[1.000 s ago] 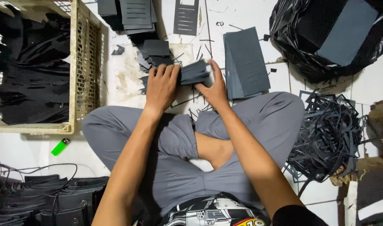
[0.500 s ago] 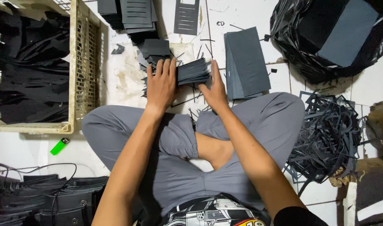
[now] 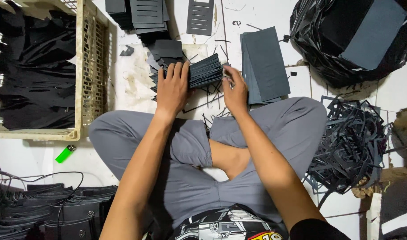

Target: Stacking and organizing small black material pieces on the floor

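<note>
On the floor, at twelve o'clock of the crossed legs: a bundle of dark cut pieces (image 3: 205,71) is held between both hands.
Crate: a cream plastic crate (image 3: 93,66) is seen at nine o'clock of the hands, filled with loose black material.
Lighter: a green lighter (image 3: 65,154) is laid on the white floor at seven o'clock of the crate.
Left hand: the left hand (image 3: 172,89) is laid flat over the near end of the bundle, fingers (image 3: 179,71) kept together and pressed down on top; nothing is pinched by it.
Bundle: many thin, dark grey-black sheets are stacked on edge, so that fine parallel lines are shown along the side; the stack is slightly fanned and tilted toward two o'clock. It is kept just above the floor, beside a stained pale board (image 3: 132,80).
Right hand: the right hand (image 3: 234,91) is closed on the far end of the bundle, the sheets being pinched between thumb and fingers.
Flat stack: a pile of long grey rectangular sheets (image 3: 265,64) is laid at two o'clock of the right hand, just beside it.
Offcuts: a tangle of black strips (image 3: 350,146) is heaped at four o'clock of the hands.
Bag: a black plastic bag (image 3: 328,58) holding dark sheets is set at one o'clock.
</note>
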